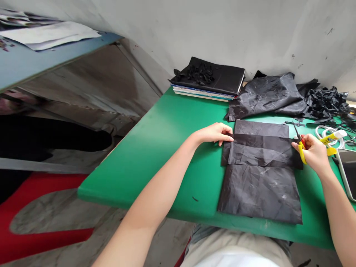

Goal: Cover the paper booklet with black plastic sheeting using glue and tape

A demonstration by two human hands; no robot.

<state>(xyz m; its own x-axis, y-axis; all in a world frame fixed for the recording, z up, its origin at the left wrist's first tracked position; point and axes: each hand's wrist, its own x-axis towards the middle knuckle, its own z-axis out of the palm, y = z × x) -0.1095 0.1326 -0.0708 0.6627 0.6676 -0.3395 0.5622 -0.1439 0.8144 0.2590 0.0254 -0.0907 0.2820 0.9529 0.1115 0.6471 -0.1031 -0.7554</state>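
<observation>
A wide strip of thin black fabric [261, 151] lies crosswise over a larger black fabric piece [260, 193], its upper edge drawn fairly straight. At the strip's upper left corner, my left hand [215, 132] has its thumb and fingers closed on the fabric. My right hand [315, 152] holds scissors [302, 152] with yellow and red handles, blades pointing up and away. Its fingers are also at the strip's upper right corner; whether they pinch the fabric is partly hidden.
Behind stand stacked books [205, 92] topped with a black cover and scraps [198, 73]. Crumpled black fabric [269, 94] and a shred pile [325, 102] lie along the wall. At right are a glue stick [332, 138], white cable [319, 129] and phone [347, 170]. The green table [133, 167] ends at left.
</observation>
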